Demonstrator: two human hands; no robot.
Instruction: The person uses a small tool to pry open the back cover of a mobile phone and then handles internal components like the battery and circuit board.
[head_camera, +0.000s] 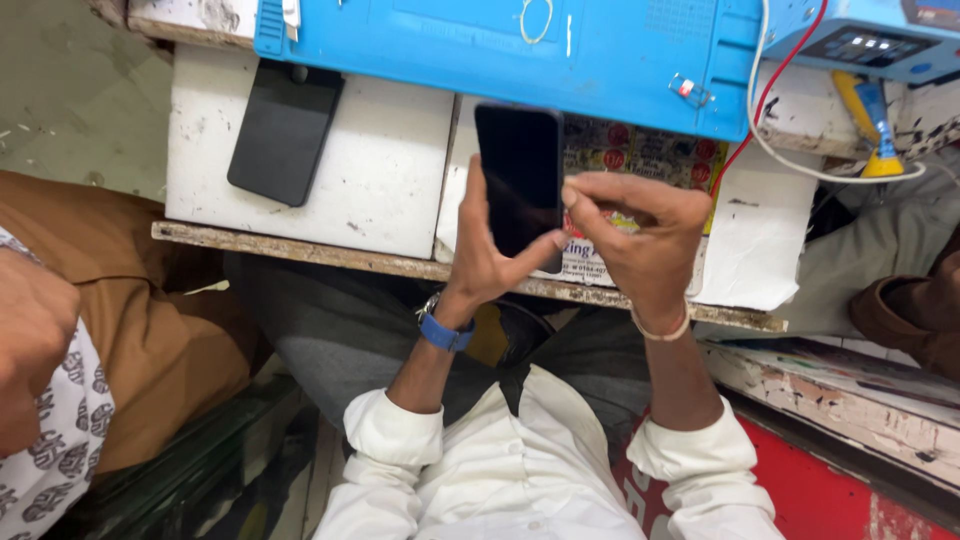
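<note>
The scene is lit evenly by soft, diffuse daylight, and no single source can be made out. The white bench top (330, 170) toward eleven o'clock is rendered bright but not blown out. The blue mat (600, 60) at twelve o'clock is shown saturated, with only a faint sheen. The dark phone (520, 180) near the centre is seen as a flat black, with weak reflection along its upper edge. Deeper shade is found under the bench edge and over the lap around six o'clock. Focus is held sharply at the centre; slight softness and wide-angle stretching are noticed at nine and three o'clock. The arm (35, 340) at nine o'clock is mildly blurred.
</note>
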